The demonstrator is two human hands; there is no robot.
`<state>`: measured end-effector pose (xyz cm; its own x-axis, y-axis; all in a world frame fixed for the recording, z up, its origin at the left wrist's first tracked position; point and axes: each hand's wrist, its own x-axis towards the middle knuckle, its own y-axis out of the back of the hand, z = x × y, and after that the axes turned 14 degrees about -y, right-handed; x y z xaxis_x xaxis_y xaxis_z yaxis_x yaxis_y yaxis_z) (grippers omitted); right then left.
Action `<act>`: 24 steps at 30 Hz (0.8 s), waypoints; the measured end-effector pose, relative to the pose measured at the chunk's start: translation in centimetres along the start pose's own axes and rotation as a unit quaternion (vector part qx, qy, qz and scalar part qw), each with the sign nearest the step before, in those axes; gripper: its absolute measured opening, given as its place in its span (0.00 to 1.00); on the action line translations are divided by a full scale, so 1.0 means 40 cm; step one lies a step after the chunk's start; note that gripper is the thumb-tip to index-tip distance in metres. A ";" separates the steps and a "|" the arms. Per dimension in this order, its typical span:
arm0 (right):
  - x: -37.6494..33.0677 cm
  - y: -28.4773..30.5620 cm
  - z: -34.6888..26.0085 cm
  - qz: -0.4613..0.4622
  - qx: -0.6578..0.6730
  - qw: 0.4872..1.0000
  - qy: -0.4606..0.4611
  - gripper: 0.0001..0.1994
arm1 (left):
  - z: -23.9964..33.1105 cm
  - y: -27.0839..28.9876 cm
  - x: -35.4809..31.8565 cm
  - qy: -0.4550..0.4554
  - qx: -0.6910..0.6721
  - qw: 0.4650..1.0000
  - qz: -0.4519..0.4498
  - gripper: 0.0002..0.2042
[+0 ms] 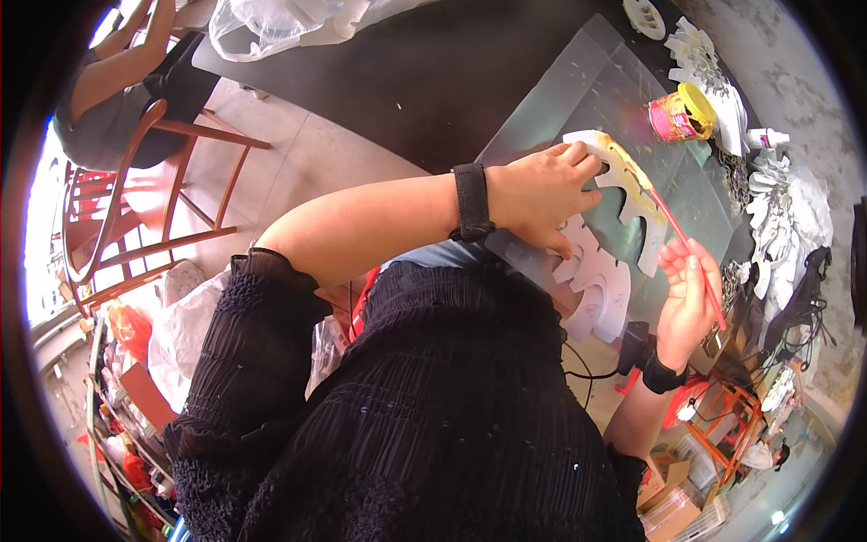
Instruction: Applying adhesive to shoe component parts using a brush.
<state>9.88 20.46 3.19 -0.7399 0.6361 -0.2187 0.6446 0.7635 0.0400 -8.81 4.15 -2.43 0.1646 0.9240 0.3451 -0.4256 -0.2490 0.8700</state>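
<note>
My right hand grips a thin brush with a red handle between its fingers. The brush tip touches a curved white piece with notches, where yellowish paste is smeared along the outer edge. My left hand lies over that piece's left end, fingers spread and fingertips touching it. Its thumb reaches apart toward a stack of similar white notched pieces nearer my body. Beyond the brush, a red and yellow tub stands tilted in view, dark inside its mouth.
Beneath the work lies a translucent sheet on the dark table. White notched pieces and chains line the far right edge. A plastic bag rests far left. Another person sits by a wooden chair. Cardboard boxes stand low right.
</note>
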 end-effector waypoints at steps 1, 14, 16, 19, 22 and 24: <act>-0.003 0.008 -0.006 -0.004 -0.008 1.000 -0.002 0.11 | 0.001 0.002 0.001 0.000 -0.003 1.000 -0.001 0.32; -0.023 0.022 -0.031 -0.035 -0.075 0.996 0.022 0.10 | 0.002 0.001 0.002 0.002 -0.011 1.000 -0.006 0.32; -0.028 0.020 -0.037 -0.056 -0.074 0.995 0.030 0.10 | 0.001 -0.001 0.002 -0.003 -0.003 1.000 0.001 0.32; -0.004 0.006 -0.023 -0.048 -0.092 0.994 0.032 0.10 | 0.001 -0.003 0.001 -0.007 0.006 1.000 0.008 0.32; 0.003 0.003 -0.021 -0.020 -0.080 0.996 0.025 0.10 | 0.002 0.000 0.003 -0.005 0.001 1.000 0.006 0.32; -0.001 0.013 -0.026 -0.016 -0.068 0.997 0.026 0.10 | 0.002 0.001 0.003 -0.003 -0.005 1.000 0.004 0.32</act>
<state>10.03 20.94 4.23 -0.7706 0.6142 -0.1703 0.5920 0.7887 0.1659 -8.75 4.22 -2.33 0.1663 0.9200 0.3549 -0.4366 -0.2539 0.8631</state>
